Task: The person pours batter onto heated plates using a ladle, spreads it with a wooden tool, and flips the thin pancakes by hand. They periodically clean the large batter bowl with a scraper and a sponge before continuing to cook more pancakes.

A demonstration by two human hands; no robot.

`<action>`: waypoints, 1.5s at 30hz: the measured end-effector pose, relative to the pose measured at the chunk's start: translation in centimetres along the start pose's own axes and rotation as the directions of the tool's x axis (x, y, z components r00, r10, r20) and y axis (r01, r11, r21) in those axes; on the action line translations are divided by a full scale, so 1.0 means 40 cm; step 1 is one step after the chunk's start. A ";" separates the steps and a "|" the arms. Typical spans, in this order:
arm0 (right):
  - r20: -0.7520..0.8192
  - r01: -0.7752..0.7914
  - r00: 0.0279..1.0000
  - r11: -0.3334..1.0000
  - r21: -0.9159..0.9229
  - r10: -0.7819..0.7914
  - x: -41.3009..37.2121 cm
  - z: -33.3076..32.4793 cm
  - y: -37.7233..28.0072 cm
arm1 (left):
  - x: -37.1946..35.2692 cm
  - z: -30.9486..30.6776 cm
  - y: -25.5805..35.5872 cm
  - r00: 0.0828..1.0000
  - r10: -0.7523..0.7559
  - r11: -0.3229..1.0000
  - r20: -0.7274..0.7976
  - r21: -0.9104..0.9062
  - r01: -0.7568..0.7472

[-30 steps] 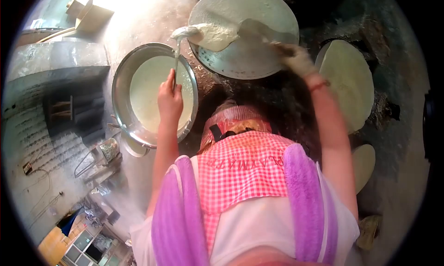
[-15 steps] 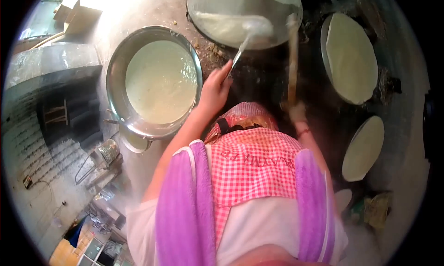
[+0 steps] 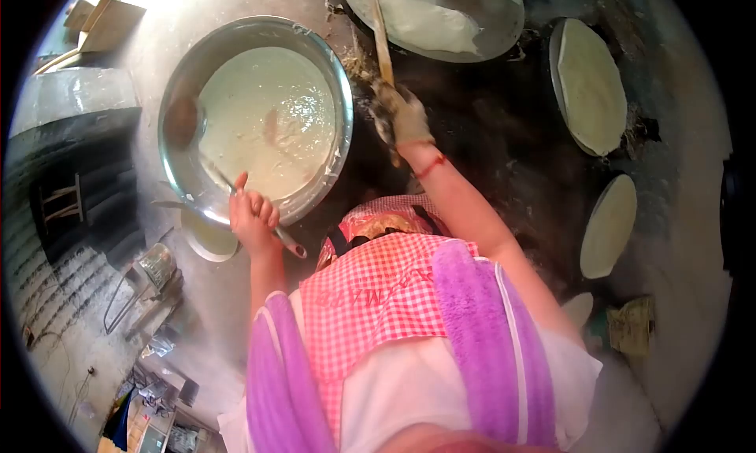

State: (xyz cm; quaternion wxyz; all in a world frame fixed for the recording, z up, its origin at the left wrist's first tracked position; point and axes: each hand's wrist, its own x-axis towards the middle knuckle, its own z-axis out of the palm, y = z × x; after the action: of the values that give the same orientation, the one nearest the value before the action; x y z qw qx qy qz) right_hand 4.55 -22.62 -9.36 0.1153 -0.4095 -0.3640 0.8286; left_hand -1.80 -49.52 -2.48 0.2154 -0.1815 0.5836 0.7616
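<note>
Steel ladle (image 3: pixel 185 124) in left hand (image 3: pixel 252 215), scoop pointing upper-left, handle lower-right

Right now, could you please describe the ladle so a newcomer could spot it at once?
Find the big steel bowl of pale batter at upper left. The ladle lies inside it, cup at the left wall, thin handle running down into the left hand. Unlike the wooden stick in the right hand, it is metal with a round cup.

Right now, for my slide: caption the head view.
Left hand holds ladle in batter bowl; right hand holds stick at griddle.
</note>
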 end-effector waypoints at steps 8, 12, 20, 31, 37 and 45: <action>-0.297 -0.068 0.954 0.941 -0.330 -0.035 -0.148 -0.287 -0.128 | -0.037 -0.132 -0.033 0.996 -0.030 0.999 -0.088 -0.038 0.027; -0.280 -0.036 0.959 0.969 -0.244 -0.035 -0.073 -0.357 -0.231 | -0.024 -0.107 -0.015 0.999 0.005 0.999 -0.048 -0.039 -0.007; -0.079 -0.013 0.872 0.138 -0.990 -0.483 -0.191 -0.319 -0.092 | -0.020 -0.050 -0.033 0.999 0.015 0.995 0.051 -0.097 -0.010; -0.173 0.026 0.923 0.503 -0.864 -0.344 -0.111 -0.574 -0.270 | -0.160 0.160 -0.109 0.995 0.084 0.989 -0.047 -0.122 -0.089; -0.179 0.103 0.929 0.692 -0.714 -0.323 -0.068 -0.661 -0.248 | -0.212 0.207 -0.136 0.997 0.068 0.972 -0.036 -0.224 -0.074; 0.088 0.130 0.991 0.856 -0.499 -0.099 0.036 -0.508 -0.417 | -0.176 0.248 -0.086 0.990 -0.045 0.865 0.130 -0.491 0.104</action>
State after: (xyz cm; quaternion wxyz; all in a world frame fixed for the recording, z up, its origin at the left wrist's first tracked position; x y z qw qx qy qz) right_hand 17.35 0.25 -6.69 0.0427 -0.3781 -0.5948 0.7081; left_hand 5.74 -39.96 0.95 0.2239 -0.2095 0.3476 0.8861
